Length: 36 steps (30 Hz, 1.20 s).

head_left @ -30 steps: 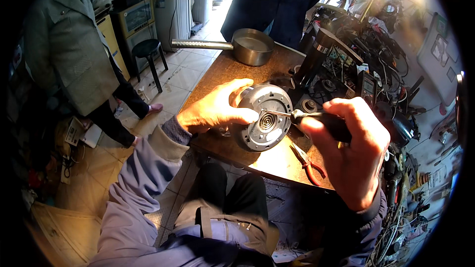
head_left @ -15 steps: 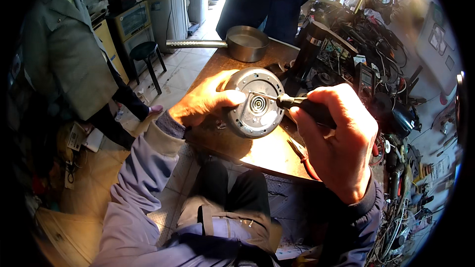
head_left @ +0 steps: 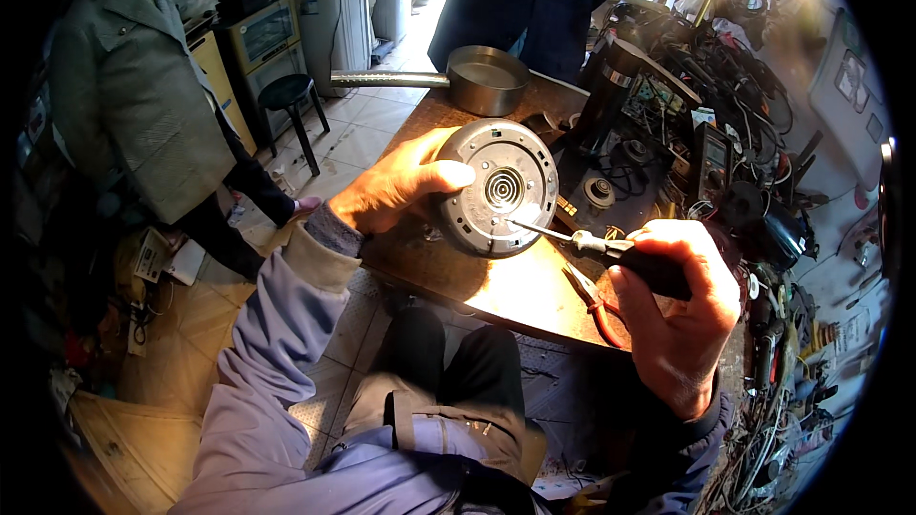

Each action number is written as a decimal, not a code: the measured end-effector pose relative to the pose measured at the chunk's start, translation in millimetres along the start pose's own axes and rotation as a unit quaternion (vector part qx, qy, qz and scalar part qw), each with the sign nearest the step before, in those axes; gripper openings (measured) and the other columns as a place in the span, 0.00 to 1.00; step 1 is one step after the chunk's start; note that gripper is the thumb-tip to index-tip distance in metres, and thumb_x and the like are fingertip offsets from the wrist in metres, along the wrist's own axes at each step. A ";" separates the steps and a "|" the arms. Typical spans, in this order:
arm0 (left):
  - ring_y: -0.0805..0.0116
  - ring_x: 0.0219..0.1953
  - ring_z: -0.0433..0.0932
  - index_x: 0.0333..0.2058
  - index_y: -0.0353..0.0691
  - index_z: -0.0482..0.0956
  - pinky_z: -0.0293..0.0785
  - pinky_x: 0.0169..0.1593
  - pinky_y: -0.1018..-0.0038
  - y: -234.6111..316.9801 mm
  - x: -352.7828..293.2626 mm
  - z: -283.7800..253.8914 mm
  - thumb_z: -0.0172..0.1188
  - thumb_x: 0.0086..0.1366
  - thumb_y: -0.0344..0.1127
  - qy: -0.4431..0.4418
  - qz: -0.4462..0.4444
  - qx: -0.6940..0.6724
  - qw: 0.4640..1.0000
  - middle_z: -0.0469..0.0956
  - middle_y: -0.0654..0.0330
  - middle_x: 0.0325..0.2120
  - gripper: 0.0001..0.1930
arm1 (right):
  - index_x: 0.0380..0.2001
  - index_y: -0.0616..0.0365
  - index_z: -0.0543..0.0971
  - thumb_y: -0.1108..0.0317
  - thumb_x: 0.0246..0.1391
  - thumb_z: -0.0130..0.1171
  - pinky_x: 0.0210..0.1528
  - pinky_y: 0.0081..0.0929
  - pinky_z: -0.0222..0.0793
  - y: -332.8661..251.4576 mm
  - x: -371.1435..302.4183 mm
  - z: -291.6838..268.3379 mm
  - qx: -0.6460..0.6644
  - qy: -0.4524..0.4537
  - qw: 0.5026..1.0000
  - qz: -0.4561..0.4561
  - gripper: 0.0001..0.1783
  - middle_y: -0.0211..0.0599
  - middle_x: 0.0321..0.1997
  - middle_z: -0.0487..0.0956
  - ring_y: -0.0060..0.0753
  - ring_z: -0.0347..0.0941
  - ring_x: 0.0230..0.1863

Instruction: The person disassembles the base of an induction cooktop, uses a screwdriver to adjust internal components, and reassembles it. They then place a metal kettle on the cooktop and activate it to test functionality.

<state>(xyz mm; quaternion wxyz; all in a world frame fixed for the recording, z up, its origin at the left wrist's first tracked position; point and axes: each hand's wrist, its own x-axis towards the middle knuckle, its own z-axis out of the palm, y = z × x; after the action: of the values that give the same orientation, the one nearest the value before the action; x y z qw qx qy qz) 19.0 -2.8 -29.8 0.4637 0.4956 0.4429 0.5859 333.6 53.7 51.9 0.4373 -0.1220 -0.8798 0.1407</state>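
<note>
A round grey appliance base [head_left: 525,167] with a ringed connector at its centre is tilted up over the table, its underside facing me. My left hand [head_left: 405,181] is closed on its left rim, the thumb lying across the face. In my right hand [head_left: 673,310] is a screwdriver [head_left: 596,244] with a dark handle and thin metal shaft. Its tip is at the lower part of the base, below the rings; whether it sits in a screw cannot be made out. Red-handled pliers [head_left: 596,305] lie on the table just left of my right hand.
On the wooden table [head_left: 429,272] a metal saucepan [head_left: 487,81] stands at the far end, handle pointing left. A multimeter [head_left: 714,157] and tangled cables and parts [head_left: 744,86] crowd the right. Two people stand beyond, one in a grey coat [head_left: 134,95], near a dark stool [head_left: 286,92].
My right hand has moved down and slightly right. The screwdriver tip has gone from above the rings to below them. My left hand still holds the base, and the view has shifted slightly.
</note>
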 end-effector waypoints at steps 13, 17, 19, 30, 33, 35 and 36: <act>0.63 0.55 0.79 0.70 0.36 0.63 0.87 0.50 0.62 -2.7 -0.4 -0.6 0.72 0.61 0.51 0.000 0.011 -0.010 1.000 0.76 0.52 0.57 0.45 | 0.40 0.69 0.79 0.88 0.50 0.68 0.40 0.23 0.81 -1.0 2.0 3.7 0.031 -0.021 0.999 0.021 0.14 0.41 0.39 0.79 0.29 0.84 0.37; 0.63 0.54 0.80 0.70 0.35 0.62 0.89 0.46 0.64 -3.3 0.6 -0.1 0.72 0.61 0.50 -0.002 0.002 -0.019 1.000 0.76 0.51 0.57 0.45 | 0.39 0.67 0.80 0.87 0.47 0.70 0.39 0.28 0.81 -1.0 4.2 2.0 -0.005 -0.022 1.000 -0.007 0.16 0.43 0.39 0.81 0.35 0.84 0.37; 0.62 0.53 0.81 0.70 0.34 0.61 0.90 0.45 0.64 -4.8 2.7 -1.4 0.73 0.61 0.49 -0.005 0.003 -0.022 1.000 0.75 0.51 0.57 0.46 | 0.38 0.65 0.79 0.86 0.43 0.71 0.43 0.29 0.77 -1.7 4.1 2.7 -0.020 -0.021 0.999 -0.045 0.17 0.43 0.40 0.81 0.36 0.81 0.39; 0.62 0.54 0.81 0.71 0.33 0.59 0.90 0.43 0.65 -2.5 2.8 2.0 0.74 0.59 0.51 -0.006 0.001 -0.020 1.000 0.74 0.49 0.58 0.49 | 0.34 0.62 0.81 0.84 0.39 0.72 0.43 0.35 0.79 -25.7 16.4 -8.1 -0.045 -0.147 0.983 -0.098 0.16 0.47 0.42 0.84 0.47 0.83 0.41; 0.62 0.54 0.81 0.70 0.33 0.59 0.90 0.43 0.66 -0.9 3.1 2.3 0.74 0.59 0.51 -0.006 0.000 -0.015 1.000 0.74 0.49 0.57 0.49 | 0.36 0.62 0.82 0.83 0.39 0.74 0.41 0.29 0.80 -26.1 14.8 -4.8 -0.058 -0.088 0.993 -0.056 0.17 0.47 0.40 0.84 0.41 0.84 0.38; 0.63 0.54 0.81 0.70 0.33 0.60 0.89 0.44 0.67 -0.1 1.7 2.3 0.74 0.59 0.51 -0.004 -0.002 -0.015 1.000 0.75 0.49 0.57 0.49 | 0.36 0.63 0.82 0.82 0.39 0.75 0.41 0.29 0.79 -22.3 13.2 -6.5 -0.056 -0.085 0.994 -0.039 0.18 0.47 0.39 0.84 0.41 0.84 0.38; 0.63 0.54 0.80 0.70 0.33 0.60 0.89 0.44 0.67 -0.2 1.0 2.1 0.74 0.59 0.51 -0.002 -0.002 -0.015 1.000 0.75 0.50 0.57 0.48 | 0.37 0.63 0.82 0.82 0.39 0.75 0.41 0.29 0.79 -21.1 12.8 -6.8 -0.056 -0.084 0.994 -0.030 0.18 0.46 0.38 0.84 0.41 0.84 0.38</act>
<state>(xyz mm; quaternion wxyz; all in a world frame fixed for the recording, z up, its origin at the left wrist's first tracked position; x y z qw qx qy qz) 21.1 -1.7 -29.6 0.4729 0.4891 0.4343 0.5904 329.6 39.3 72.7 0.3586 -0.1071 -0.9232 0.0880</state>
